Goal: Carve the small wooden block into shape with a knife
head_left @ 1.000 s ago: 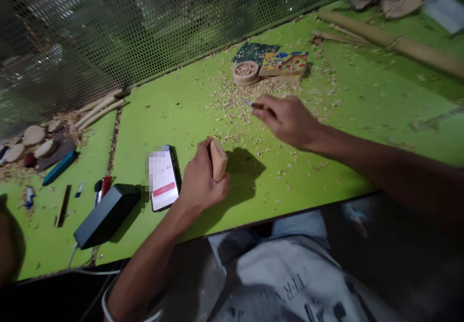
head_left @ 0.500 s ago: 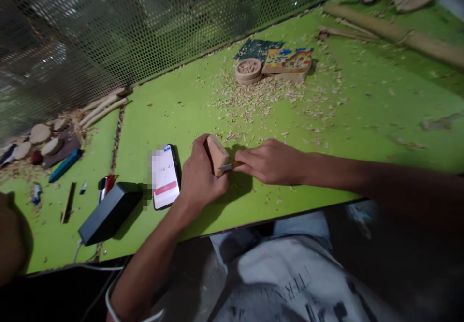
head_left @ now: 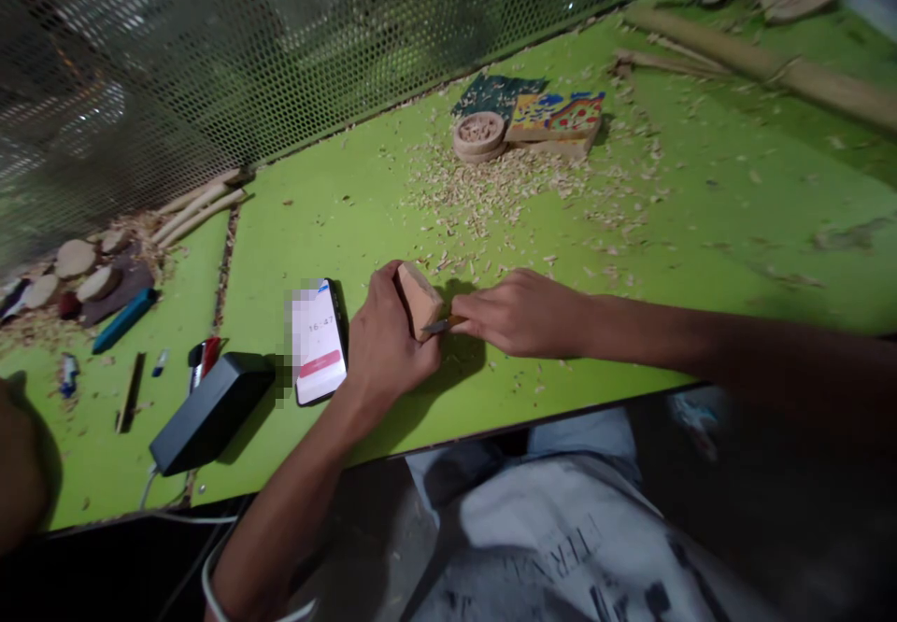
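A pale wooden block (head_left: 420,299) is gripped in my left hand (head_left: 390,340), tilted above the green table near its front edge. My right hand (head_left: 515,314) comes in from the right, its fingers wrapped round the handle of a small carving knife (head_left: 443,324). The knife's blade lies against the lower right corner of the block, close to my left fingertips. Most of the handle is hidden inside my right hand. Just left of my left hand lies a phone (head_left: 320,346) with its screen lit.
Wood shavings (head_left: 483,188) cover the table's middle, near a round carved wooden piece (head_left: 480,134) and a painted block (head_left: 557,116). A black box (head_left: 210,412) with a cable stands left, beyond it a teal tool (head_left: 124,320). A bamboo pole (head_left: 757,62) lies back right, mesh (head_left: 315,34) behind.
Almost nothing differs. The block and both hands keep their places, with the knife blade still at the block's lower corner; the view has shifted very slightly.
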The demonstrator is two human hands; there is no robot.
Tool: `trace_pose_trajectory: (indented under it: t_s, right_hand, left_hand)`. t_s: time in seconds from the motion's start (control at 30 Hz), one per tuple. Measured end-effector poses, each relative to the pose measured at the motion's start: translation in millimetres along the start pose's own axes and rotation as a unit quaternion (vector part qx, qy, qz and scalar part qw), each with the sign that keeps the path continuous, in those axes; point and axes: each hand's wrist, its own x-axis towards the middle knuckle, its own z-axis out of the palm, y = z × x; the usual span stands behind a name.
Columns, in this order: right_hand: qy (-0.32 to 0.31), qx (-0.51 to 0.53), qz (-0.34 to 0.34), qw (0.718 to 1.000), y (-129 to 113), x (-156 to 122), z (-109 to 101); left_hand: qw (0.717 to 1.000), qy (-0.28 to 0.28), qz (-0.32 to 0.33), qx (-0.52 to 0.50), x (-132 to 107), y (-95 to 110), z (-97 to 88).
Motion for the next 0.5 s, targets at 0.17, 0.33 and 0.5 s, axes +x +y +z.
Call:
trace_pose_trajectory:
  t_s: [0.17, 0.33, 0.5]
  right_hand:
    - [0.004, 0.006, 0.005, 1.0, -1.4, -0.9, -2.8]
    - [0.01, 0.011, 0.001, 1.0, 0.1, -0.2, -5.0]
    - [0.017, 0.017, 0.012, 1.0, -2.7, -1.1, -4.0]
  left_hand:
    - [1.0, -0.001, 0.002, 0.01, -1.6, 0.1, -0.8]
    - [1.0, -0.002, -0.002, 0.014, -3.3, 2.5, -3.9]
    - [1.0, 0.002, -0.008, 0.015, -1.7, 5.9, -6.7]
